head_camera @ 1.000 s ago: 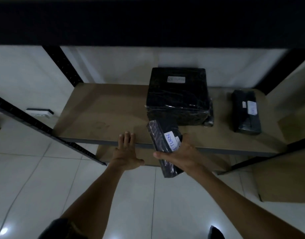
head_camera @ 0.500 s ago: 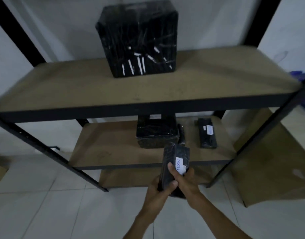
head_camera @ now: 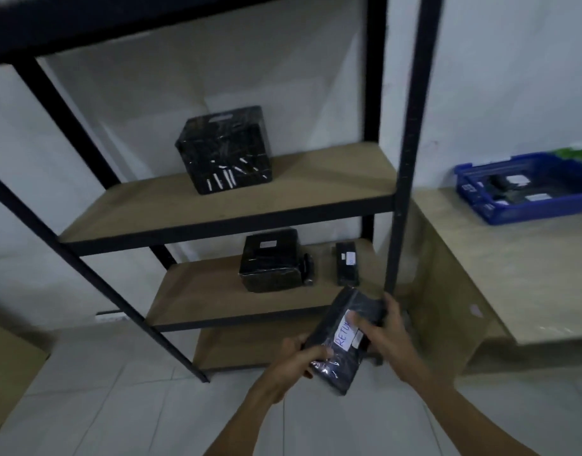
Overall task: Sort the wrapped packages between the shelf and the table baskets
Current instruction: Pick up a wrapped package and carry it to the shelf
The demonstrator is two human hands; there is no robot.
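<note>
Both my left hand [head_camera: 297, 360] and right hand [head_camera: 386, 330] grip the black wrapped package [head_camera: 337, 370] between them, label up. Beyond them stands the shelf [head_camera: 250, 205]; further off to the right, a blue basket [head_camera: 539, 212] sits on the table [head_camera: 513, 274]

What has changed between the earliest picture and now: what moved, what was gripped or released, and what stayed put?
The left hand left the shelf edge and now grips the labelled package beside the right hand, which kept its grip. The package was drawn back off the shelf. The view swung right, revealing the table and blue basket. The other packages on the shelf stayed put.
</note>
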